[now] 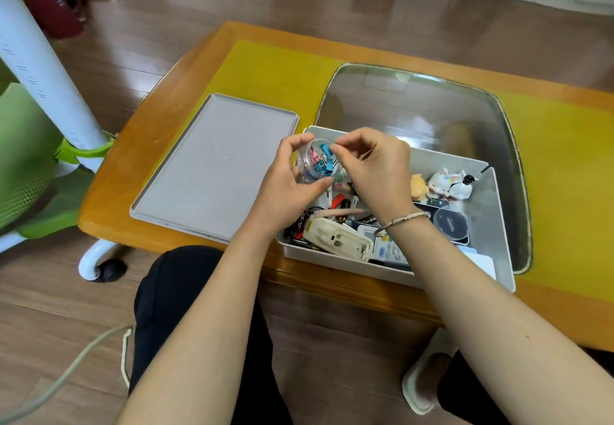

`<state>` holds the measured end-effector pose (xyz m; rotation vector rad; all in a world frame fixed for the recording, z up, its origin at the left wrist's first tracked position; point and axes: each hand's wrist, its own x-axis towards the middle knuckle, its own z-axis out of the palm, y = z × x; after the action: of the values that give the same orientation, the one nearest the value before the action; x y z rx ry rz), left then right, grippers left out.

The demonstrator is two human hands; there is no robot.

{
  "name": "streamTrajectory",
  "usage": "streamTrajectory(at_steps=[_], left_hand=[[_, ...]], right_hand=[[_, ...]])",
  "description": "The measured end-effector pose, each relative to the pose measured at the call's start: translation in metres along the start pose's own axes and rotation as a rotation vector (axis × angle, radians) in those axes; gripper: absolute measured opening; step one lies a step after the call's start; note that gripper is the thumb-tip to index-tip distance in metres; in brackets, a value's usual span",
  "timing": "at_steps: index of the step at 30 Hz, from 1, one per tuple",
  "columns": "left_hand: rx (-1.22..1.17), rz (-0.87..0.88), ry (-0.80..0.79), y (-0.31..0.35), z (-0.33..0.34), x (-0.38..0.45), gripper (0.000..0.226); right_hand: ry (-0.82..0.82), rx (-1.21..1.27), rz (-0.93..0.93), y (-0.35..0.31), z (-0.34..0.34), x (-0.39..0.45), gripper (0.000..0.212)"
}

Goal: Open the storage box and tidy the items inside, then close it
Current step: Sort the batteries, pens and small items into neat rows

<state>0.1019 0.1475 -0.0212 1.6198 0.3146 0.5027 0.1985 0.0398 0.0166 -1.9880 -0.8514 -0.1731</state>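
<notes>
On my feed the storage box sits open at the near edge of the wooden surface, resting partly on a yellow mat, and its grey lid lies flat just to the left of it, touching or nearly touching the box's left corner. The left hand has its grip curled round a small clear jar, held above the box's far left corner; I can see pink and blue binder clips inside it. The right hand hangs at the jar's mouth with thumb and forefinger pinched together, and I cannot tell whether they hold a clip or only touch the rim. A thin bracelet circles the right wrist. The box itself is a jumble: a cream-coloured device lies along the near wall, a remote control is beside it, batteries and pens are scattered through the middle, a round dark tin sits towards the right, and small cat figurines stand against the far wall. Behind the box a glass panel set into the surface reflects the room. To the left, on the floor, stands a green and white chair, and my view also catches the person's dark trousers below the surface's edge.
</notes>
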Motion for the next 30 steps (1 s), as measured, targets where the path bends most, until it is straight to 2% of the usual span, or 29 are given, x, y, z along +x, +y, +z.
streamTrajectory(at_steps=[5,7,9,13,15,17,19,23,26,30], left_hand=[[0.081,0.008,-0.034,-0.002,0.0,0.0,0.071],[0.109,0.003,-0.006,-0.003,0.0,0.001,0.075],[0.139,0.017,0.029,-0.003,0.001,0.002,0.074],[0.173,0.041,0.167,-0.002,0.001,0.004,0.065],[0.224,0.079,0.338,-0.002,-0.003,0.004,0.06],[0.396,0.125,0.484,-0.003,-0.009,0.004,0.059],[0.45,0.118,0.538,-0.004,-0.012,0.003,0.06],[0.528,0.139,0.536,-0.006,-0.009,0.004,0.06],[0.401,0.107,0.503,-0.008,-0.01,0.005,0.061],[0.224,0.033,0.519,-0.008,-0.011,0.006,0.061]], right_hand=[[-0.061,-0.314,-0.137,0.002,0.002,-0.001,0.011],[-0.122,-0.274,-0.174,0.004,0.003,-0.003,0.014],[-0.096,-0.139,-0.17,0.005,0.002,-0.004,0.015],[-0.024,-0.035,0.021,0.016,-0.003,0.002,0.017],[-0.097,-0.04,0.156,0.025,-0.001,0.005,0.019],[-0.188,-0.067,0.203,0.031,0.007,0.007,0.021],[-0.289,-0.132,0.195,0.033,0.019,0.009,0.024],[-0.446,-0.335,0.161,0.038,0.041,0.018,0.029],[-0.504,-0.485,0.09,0.039,0.055,0.024,0.028],[-0.502,-0.624,0.059,0.038,0.071,0.032,0.022]])
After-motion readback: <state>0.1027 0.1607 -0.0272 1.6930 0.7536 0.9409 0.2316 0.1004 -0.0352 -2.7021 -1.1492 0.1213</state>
